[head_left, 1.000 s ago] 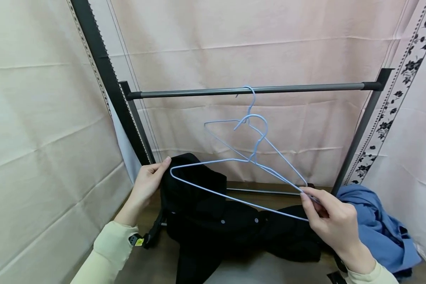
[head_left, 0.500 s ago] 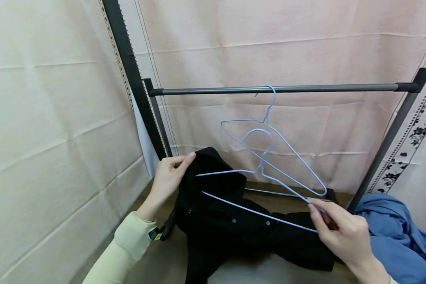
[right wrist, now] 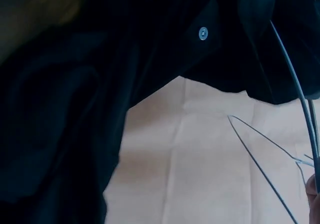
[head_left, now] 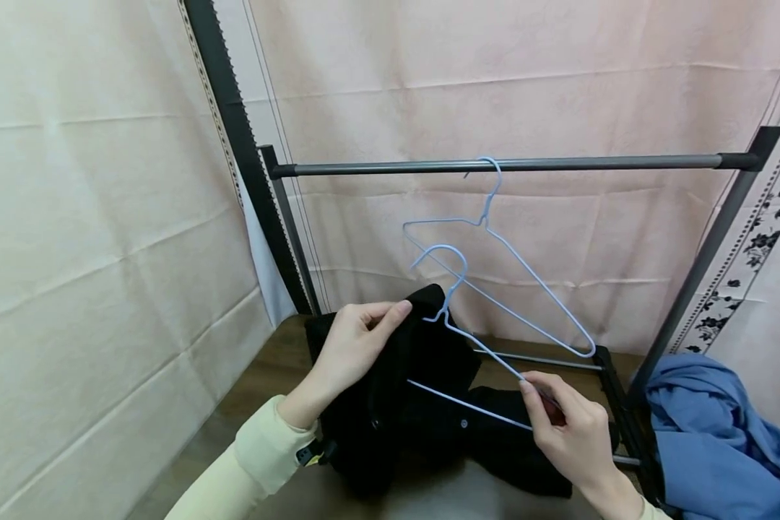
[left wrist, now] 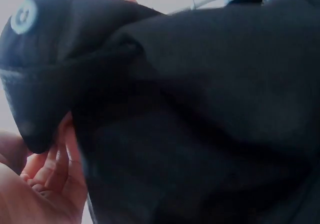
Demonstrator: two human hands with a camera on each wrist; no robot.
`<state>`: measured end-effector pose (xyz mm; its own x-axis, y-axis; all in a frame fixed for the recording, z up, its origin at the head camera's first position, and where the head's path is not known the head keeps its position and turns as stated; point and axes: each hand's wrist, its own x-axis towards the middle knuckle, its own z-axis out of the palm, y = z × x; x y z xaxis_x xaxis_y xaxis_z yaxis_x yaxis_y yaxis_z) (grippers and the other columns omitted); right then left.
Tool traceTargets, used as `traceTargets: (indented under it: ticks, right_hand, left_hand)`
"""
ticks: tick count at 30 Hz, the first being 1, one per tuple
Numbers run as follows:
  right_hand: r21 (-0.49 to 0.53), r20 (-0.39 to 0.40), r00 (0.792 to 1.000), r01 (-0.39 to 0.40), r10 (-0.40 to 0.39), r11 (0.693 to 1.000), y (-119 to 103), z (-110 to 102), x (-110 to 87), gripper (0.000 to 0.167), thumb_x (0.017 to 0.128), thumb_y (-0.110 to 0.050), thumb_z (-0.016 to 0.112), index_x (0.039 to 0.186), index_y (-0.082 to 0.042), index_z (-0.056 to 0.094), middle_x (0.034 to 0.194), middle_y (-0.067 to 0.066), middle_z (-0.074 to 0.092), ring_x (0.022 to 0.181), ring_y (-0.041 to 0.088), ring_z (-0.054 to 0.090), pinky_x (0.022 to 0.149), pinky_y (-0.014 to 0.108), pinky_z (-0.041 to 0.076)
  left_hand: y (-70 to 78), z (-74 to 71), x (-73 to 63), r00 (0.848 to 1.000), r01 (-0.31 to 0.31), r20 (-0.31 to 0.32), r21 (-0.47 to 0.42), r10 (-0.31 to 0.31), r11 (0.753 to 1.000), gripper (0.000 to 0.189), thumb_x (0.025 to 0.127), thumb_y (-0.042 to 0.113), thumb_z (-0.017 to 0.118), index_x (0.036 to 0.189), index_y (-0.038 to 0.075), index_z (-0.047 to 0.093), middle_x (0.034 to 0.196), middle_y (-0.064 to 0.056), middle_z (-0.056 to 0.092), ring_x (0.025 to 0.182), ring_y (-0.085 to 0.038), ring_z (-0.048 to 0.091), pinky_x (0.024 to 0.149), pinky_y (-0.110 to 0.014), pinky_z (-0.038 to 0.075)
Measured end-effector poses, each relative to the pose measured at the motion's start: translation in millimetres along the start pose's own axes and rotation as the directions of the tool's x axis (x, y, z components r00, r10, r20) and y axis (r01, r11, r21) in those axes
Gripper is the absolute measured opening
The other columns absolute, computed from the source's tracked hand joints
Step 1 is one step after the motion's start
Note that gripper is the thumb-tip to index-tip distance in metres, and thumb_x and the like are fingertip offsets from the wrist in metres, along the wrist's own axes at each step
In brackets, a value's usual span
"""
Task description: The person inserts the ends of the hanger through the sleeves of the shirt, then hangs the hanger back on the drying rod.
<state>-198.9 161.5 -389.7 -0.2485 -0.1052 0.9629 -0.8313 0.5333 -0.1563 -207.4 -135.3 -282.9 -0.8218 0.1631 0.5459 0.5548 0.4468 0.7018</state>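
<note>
A black buttoned shirt (head_left: 429, 361) hangs from my left hand (head_left: 357, 347), whose thumb and fingers pinch it near the collar. In the left wrist view the cloth of the shirt (left wrist: 210, 103) fills most of the picture, a pale button (left wrist: 24, 16) at its upper left. My right hand (head_left: 565, 426) grips a light blue wire hanger (head_left: 484, 350) by its right end. The hanger's left end is inside the shirt, hidden by the cloth; its hook stands free above. In the right wrist view the hanger's wires (right wrist: 295, 78) run up into the shirt.
A dark metal rail (head_left: 390, 168) spans the back, with a second blue hanger (head_left: 539, 278) hooked over it. Blue cloth (head_left: 708, 433) lies heaped at the right. A pale fabric wall (head_left: 104, 253) stands close on the left.
The left end of the held hanger has gone from in front of the shirt to inside it. My left hand has moved right with the shirt's collar, closer to the hanger's hook.
</note>
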Motion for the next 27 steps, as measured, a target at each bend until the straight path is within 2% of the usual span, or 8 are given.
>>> traceTargets:
  ticks: [2,8,10,13,16,18,23,27]
  right_hand:
    - [-0.001,-0.027,1.000,0.000,0.000,1.000,-1.0,2.7,-1.9,0.041,0.105,-0.034,0.056,0.090,0.001,0.070,0.061,-0.011,0.044,0.051,-0.003,0.033,0.045,0.009,0.027]
    - [-0.022,-0.079,0.997,0.014,-0.015,1.000,-0.2,5.8,-6.0,0.044,0.106,-0.034,0.054,0.086,0.004,0.066,0.059,-0.011,0.038,0.049,-0.005,0.029,0.045,0.008,0.022]
    - [-0.034,-0.097,0.995,0.011,-0.014,0.999,1.6,6.4,-7.2,0.044,0.106,-0.033,0.054,0.086,0.004,0.065,0.059,-0.010,0.039,0.048,-0.004,0.029,0.045,0.008,0.022]
    - [-0.034,-0.126,0.992,-0.001,-0.004,0.999,4.5,6.4,-9.5,0.045,0.106,-0.033,0.055,0.085,0.006,0.064,0.059,-0.008,0.041,0.048,-0.003,0.030,0.044,0.010,0.024]
    - [-0.031,-0.143,0.990,-0.017,0.013,0.999,7.1,5.7,-11.7,0.045,0.105,-0.033,0.055,0.085,0.007,0.063,0.059,-0.007,0.042,0.048,-0.002,0.031,0.044,0.011,0.025]
    - [-0.025,-0.147,0.989,-0.027,0.023,0.999,8.4,4.8,-13.3,0.045,0.105,-0.033,0.056,0.086,0.007,0.063,0.058,-0.007,0.043,0.048,-0.002,0.032,0.044,0.011,0.025]
    - [0.007,-0.143,0.989,-0.025,0.026,1.000,10.3,4.3,-15.2,0.042,0.105,-0.029,0.057,0.085,0.007,0.063,0.059,-0.007,0.044,0.047,-0.002,0.032,0.045,0.009,0.025]
    - [0.030,-0.129,0.991,-0.033,0.036,0.999,11.6,4.7,-16.1,0.038,0.104,-0.026,0.059,0.086,0.006,0.063,0.059,-0.007,0.044,0.048,-0.003,0.033,0.046,0.009,0.026]
  left_hand:
    - [3.7,2.9,-2.6,0.999,-0.027,0.020,0.042,0.026,0.999,0.035,0.102,0.045,0.057,0.114,0.020,0.078,0.108,0.013,0.073,0.097,-0.001,0.066,0.087,-0.029,0.054]
    - [6.0,-6.7,-9.3,0.990,-0.144,0.010,0.059,0.144,0.988,0.031,0.105,0.035,0.057,0.127,0.019,0.071,0.080,0.011,0.072,0.069,-0.003,0.067,0.063,-0.026,0.055]
    - [1.0,-16.1,-7.7,0.975,-0.211,-0.061,0.077,0.216,0.975,0.027,0.103,0.027,0.061,0.126,0.017,0.072,0.077,0.009,0.072,0.066,-0.005,0.068,0.058,-0.023,0.054]
    - [-12.3,-34.8,-1.6,0.927,-0.279,-0.209,0.174,0.312,0.945,0.022,0.100,0.019,0.067,0.120,0.014,0.074,0.084,0.004,0.074,0.072,-0.008,0.068,0.063,-0.023,0.053]
    - [-30.2,-54.0,6.5,0.903,-0.223,-0.317,0.230,0.289,0.947,0.026,0.100,0.020,0.067,0.124,0.012,0.072,0.102,-0.002,0.071,0.090,-0.015,0.065,0.080,-0.031,0.053]
    - [-42.8,-64.9,12.3,0.922,-0.137,-0.325,0.231,0.210,0.963,0.032,0.101,0.027,0.064,0.130,0.014,0.068,0.114,-0.004,0.067,0.100,-0.018,0.061,0.088,-0.039,0.051]
    - [-68.6,-81.7,25.9,0.997,0.008,-0.083,0.159,0.005,0.987,0.041,0.108,0.039,0.048,0.142,0.018,0.058,0.135,-0.005,0.062,0.121,-0.024,0.056,0.099,-0.048,0.045]
    - [-79.0,-88.3,30.3,0.978,-0.011,0.210,0.099,-0.011,0.995,0.042,0.111,0.038,0.039,0.144,0.019,0.057,0.144,0.000,0.056,0.136,-0.022,0.048,0.109,-0.050,0.038]
